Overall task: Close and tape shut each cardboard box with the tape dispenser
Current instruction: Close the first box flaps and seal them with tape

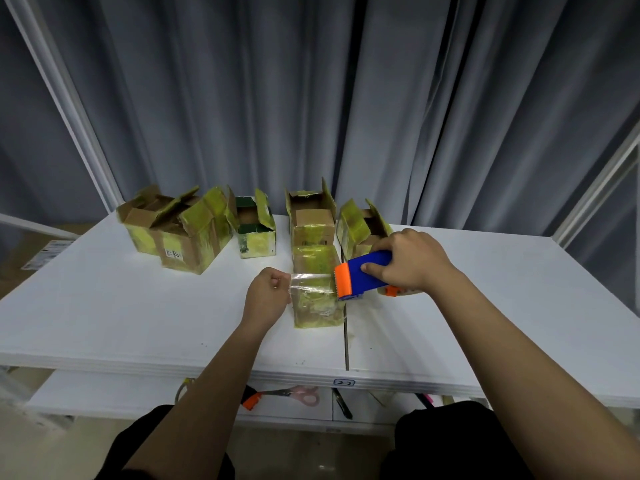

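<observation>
The right hand (pixel 412 261) grips a blue and orange tape dispenser (pixel 363 275) above a closed cardboard box (pixel 317 306) near the table's (pixel 138 306) front middle. The left hand (pixel 268 299) pinches the clear tape (pixel 310 284) stretched across the box's top, which is patched with yellowish old tape.

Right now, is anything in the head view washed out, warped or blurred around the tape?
Head view: wide-angle bending bows the table edge; the clear tape strip glints and is hard to trace; left hand and tape dispenser look sharp; the lower shelf sits in shadow.
</observation>
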